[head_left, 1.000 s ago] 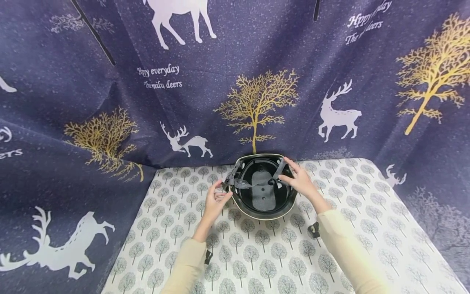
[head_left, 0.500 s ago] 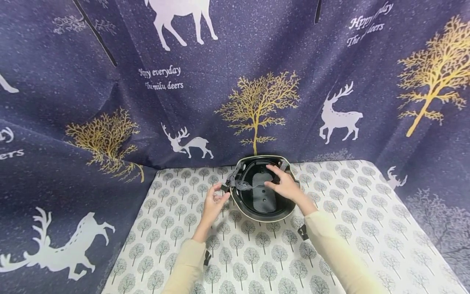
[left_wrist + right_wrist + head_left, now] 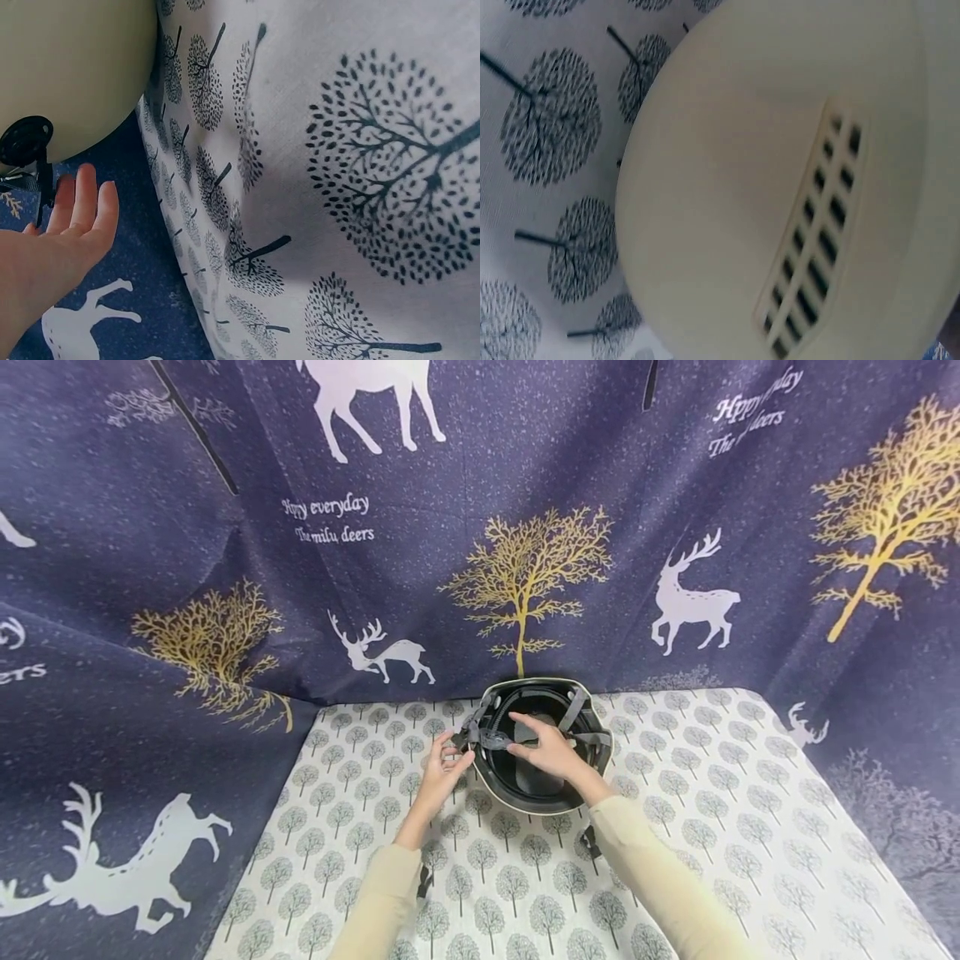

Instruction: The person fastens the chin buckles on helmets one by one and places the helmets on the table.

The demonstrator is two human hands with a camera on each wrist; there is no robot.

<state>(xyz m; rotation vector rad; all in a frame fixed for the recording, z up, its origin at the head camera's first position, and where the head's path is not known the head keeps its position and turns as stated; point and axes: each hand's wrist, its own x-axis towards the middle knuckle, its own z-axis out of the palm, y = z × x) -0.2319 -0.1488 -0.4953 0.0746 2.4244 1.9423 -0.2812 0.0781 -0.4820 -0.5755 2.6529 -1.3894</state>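
Note:
A cream helmet lies upside down on the table, its black padded inside facing up. Grey straps hang across the opening. At the left rim my left hand holds a black strap buckle between fingers and thumb. The left wrist view shows those fingers beside a black strap fitting below a round black disc on the shell. My right hand reaches over the inside, thumb and forefinger apart, close to the gathered strap. Only the vented shell shows in the right wrist view.
A white cloth with grey trees covers the table. Right behind the helmet hangs a dark blue curtain with deer and gold trees. Black wrist bands show below both forearms.
My right hand has left the strap at the helmet's right rim and moved left across the inside. The right straps now lie loose there. My left hand stays at the left rim.

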